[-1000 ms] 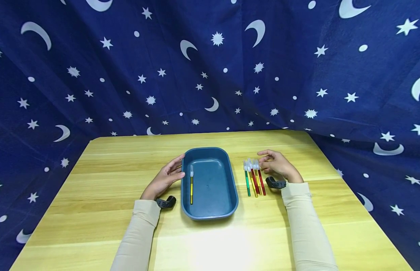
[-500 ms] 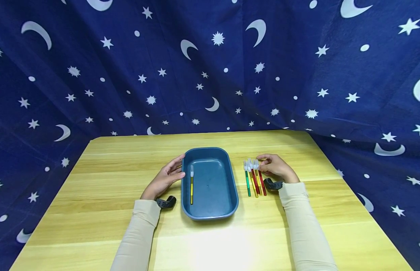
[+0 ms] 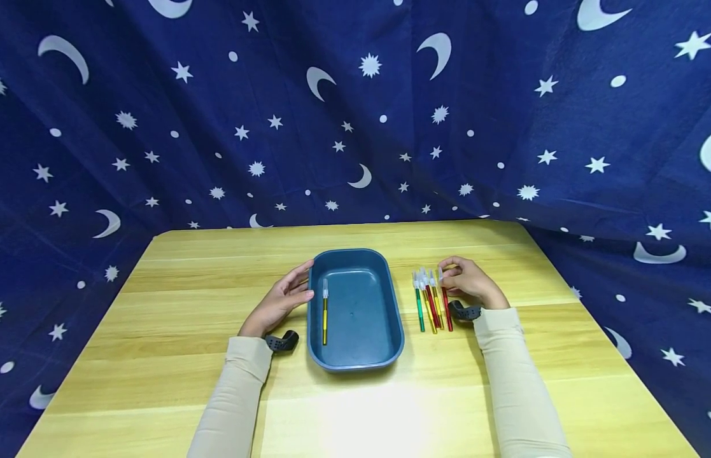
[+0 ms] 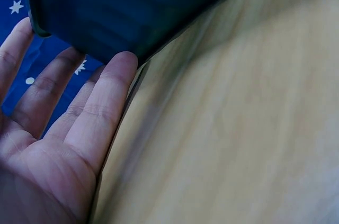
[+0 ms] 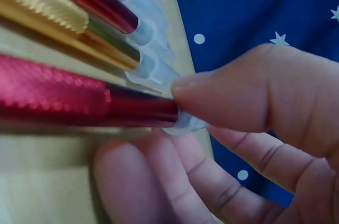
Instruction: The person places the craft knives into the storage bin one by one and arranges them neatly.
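My right hand (image 3: 472,283) pinches the clear cap of a red craft knife (image 3: 447,312) between thumb and fingers, at the right side of a small bunch. In the right wrist view the red knife (image 5: 79,97) shows its knurled handle, and the thumb (image 5: 228,94) lies on the cap. Several capped craft knives lie just left of it, among them a green one (image 3: 420,312) and yellow ones. My left hand (image 3: 279,302) rests its extended fingers against the left side of a blue tray (image 3: 355,367). Inside the tray lies one yellow craft knife (image 3: 324,318).
The wooden table (image 3: 189,305) carries the tray near its middle and the bunch of knives to the right. A dark blue curtain (image 3: 286,140) with moons and stars hangs behind and at the sides. Each wrist wears a black camera.
My right hand moved in to the red craft knife, took it by the cap, and drew it slightly right, apart from the bunch. My left hand and the tray stay put.
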Available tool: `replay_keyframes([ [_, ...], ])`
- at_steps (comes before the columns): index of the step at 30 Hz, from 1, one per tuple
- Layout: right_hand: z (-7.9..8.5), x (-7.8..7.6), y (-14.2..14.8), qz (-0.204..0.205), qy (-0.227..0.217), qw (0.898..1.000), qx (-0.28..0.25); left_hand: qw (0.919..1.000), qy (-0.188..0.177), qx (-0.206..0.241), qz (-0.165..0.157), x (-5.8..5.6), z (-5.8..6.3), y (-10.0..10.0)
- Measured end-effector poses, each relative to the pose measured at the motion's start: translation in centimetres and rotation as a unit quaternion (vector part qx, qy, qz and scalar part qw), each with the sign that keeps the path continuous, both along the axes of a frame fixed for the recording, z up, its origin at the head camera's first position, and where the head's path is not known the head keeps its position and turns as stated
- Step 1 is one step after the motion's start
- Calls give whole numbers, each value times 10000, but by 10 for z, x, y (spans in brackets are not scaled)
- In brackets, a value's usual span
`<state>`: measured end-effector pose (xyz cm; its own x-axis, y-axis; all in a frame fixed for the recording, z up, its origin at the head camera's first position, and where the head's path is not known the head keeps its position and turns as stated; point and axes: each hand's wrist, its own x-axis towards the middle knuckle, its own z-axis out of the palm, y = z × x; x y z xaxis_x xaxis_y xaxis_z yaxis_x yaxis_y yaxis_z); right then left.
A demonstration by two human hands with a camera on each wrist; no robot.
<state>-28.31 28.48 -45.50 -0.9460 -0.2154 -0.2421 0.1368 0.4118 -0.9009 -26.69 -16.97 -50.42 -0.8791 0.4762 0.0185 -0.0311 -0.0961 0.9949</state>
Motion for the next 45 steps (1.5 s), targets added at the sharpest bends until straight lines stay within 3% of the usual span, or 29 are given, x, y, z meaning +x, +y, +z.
replay_keyframes([
  [6,3,-1,1,-28,-17,10000,-80,10000,1,-30,-19,0,1,0],
  [23,28,4,-17,-408,783,9953,-401,10000,-20,-83,-22,0,0,-1],
  [33,48,12,-39,-233,1043,9931,-475,10000,28,-37,-5,0,1,0],
  [45,60,20,-67,21,1236,9910,-514,10000,36,-59,19,-1,0,1],
])
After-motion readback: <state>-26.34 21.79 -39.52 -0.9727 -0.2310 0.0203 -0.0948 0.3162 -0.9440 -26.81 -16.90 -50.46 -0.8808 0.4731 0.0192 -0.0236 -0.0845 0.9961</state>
